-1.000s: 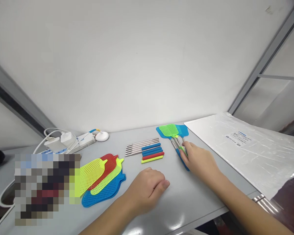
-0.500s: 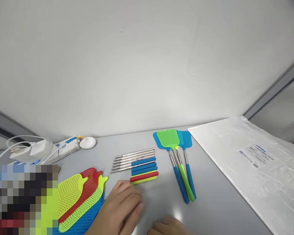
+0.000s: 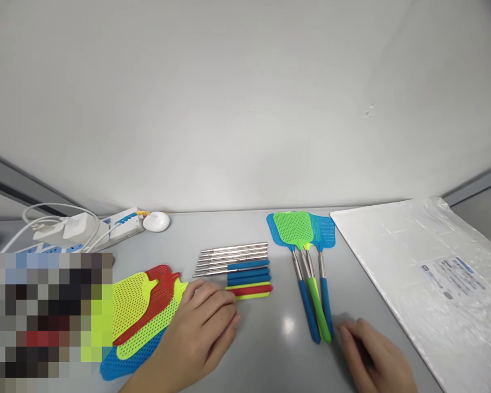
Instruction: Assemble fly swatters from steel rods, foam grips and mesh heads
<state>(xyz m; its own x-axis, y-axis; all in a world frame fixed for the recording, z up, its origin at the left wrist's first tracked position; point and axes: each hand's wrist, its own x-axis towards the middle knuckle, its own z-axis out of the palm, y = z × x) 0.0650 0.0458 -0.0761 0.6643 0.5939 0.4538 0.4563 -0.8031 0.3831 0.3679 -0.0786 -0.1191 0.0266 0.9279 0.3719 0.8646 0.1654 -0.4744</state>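
Note:
My left hand [image 3: 200, 330], closed with the fingers curled and together, rests beside the left ends of a stack of handle grips; nothing shows in it. The grips include blue grips [image 3: 251, 273], a red grip [image 3: 253, 290] and yellow-green grips. My right hand [image 3: 378, 357] is at the lower right, thumb and forefinger curled together, with nothing visible between them. Just left of it lie several assembled fly swatters, with a green fly swatter [image 3: 297, 228] on top and a blue fly swatter [image 3: 325, 232] beneath. Metal rods [image 3: 233, 254] lie in a row behind the grips.
Loose swatter heads overlap at left: yellow [image 3: 133, 297], red [image 3: 163, 289] and blue [image 3: 123, 367]. A power strip [image 3: 125, 226] with cables and a white mouse [image 3: 156, 221] sit behind them. A white wrapped panel [image 3: 393, 245] covers the right side. The wall rises behind.
My right hand has moved right, from the front of the table to beside the assembled swatters' handles. My left hand stays near the grips. The view has shifted a little.

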